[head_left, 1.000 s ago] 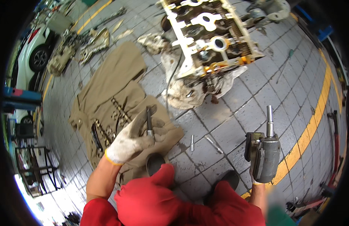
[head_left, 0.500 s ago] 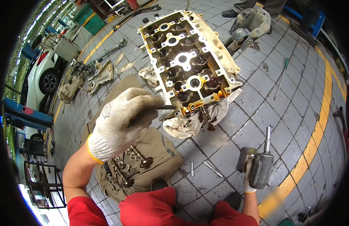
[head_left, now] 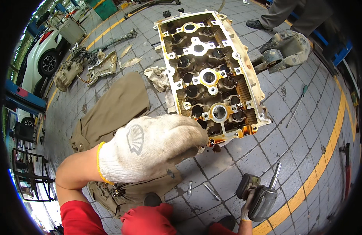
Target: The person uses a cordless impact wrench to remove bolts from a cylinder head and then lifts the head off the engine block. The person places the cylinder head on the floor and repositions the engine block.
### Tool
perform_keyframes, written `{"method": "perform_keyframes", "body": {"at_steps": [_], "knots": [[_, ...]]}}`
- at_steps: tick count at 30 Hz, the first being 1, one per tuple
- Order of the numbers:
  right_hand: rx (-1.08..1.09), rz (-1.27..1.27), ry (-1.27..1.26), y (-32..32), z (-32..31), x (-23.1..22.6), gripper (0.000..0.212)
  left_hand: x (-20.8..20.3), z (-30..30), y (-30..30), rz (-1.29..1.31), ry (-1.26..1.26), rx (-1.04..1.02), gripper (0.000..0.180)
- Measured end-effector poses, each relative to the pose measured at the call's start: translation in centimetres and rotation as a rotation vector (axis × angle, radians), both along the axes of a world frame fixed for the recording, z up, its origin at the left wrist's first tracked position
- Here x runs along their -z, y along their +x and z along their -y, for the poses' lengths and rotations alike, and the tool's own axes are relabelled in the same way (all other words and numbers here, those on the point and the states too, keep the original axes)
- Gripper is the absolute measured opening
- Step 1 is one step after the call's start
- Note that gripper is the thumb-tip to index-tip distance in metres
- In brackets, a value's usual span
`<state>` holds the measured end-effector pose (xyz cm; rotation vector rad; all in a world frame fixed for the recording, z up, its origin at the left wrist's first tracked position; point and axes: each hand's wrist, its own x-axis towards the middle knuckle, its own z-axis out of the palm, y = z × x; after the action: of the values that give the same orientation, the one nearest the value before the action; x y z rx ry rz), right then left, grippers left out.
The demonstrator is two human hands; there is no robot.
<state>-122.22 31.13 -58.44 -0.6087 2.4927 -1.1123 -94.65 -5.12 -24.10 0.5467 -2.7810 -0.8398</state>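
Note:
My left hand [head_left: 153,147], in a white knit glove with a yellow cuff, is raised at the near left corner of a cylinder head [head_left: 209,77]. Its fingers are curled together; whatever they may hold is hidden behind the glove. The cylinder head stands on the floor, its open top showing a row of round bores and oily brown metal. Low on the right, my gloved right hand [head_left: 247,207] is wrapped round the grip of a cordless impact wrench [head_left: 263,201]. A long silver socket [head_left: 275,175] on the wrench points up and away from me.
Two silver sockets or extensions [head_left: 190,188] lie on the grey tiles. Camshafts [head_left: 117,190] rest on a brown cloth [head_left: 110,105] at left. A screwdriver [head_left: 297,105] and a metal bracket [head_left: 284,51] are at right. Another person's shoe [head_left: 258,24] stands behind. Engine parts [head_left: 71,72] lie far left.
My left hand has come closer and lower, and the thin dark piece at its fingertips no longer shows. The right hand and wrench have shifted slightly left and down. The whole view has shifted.

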Motion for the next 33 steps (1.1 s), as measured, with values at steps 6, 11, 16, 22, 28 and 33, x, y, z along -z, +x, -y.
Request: {"method": "perform_keyframes", "body": {"at_steps": [6,11,16,22,28,33], "knots": [[-0.101,-0.146,0.025,1.4,2.3,-4.2,0.024,0.8,1.3,-1.3,0.126,-0.097,0.107,0.051],[-0.238,-0.373,0.251,1.7,3.7,-7.6,0.025,0.2,1.2,-2.5,0.152,-0.021,0.147,0.057],[-0.265,-0.532,0.384,1.3,4.1,-7.9,0.020,-0.1,0.8,-2.6,0.222,-0.166,0.150,0.052],[-0.172,-0.349,0.147,1.4,3.3,-6.8,0.017,0.0,-0.3,-3.2,0.239,-0.240,0.088,0.044],[-0.162,0.020,-0.029,0.7,3.0,-7.4,0.017,1.1,0.2,-3.9,0.103,-0.276,0.108,0.031],[-0.320,-0.417,0.090,-0.4,5.0,-10.4,0.016,2.2,-1.6,-2.4,0.037,-0.638,-0.082,0.065]]}}
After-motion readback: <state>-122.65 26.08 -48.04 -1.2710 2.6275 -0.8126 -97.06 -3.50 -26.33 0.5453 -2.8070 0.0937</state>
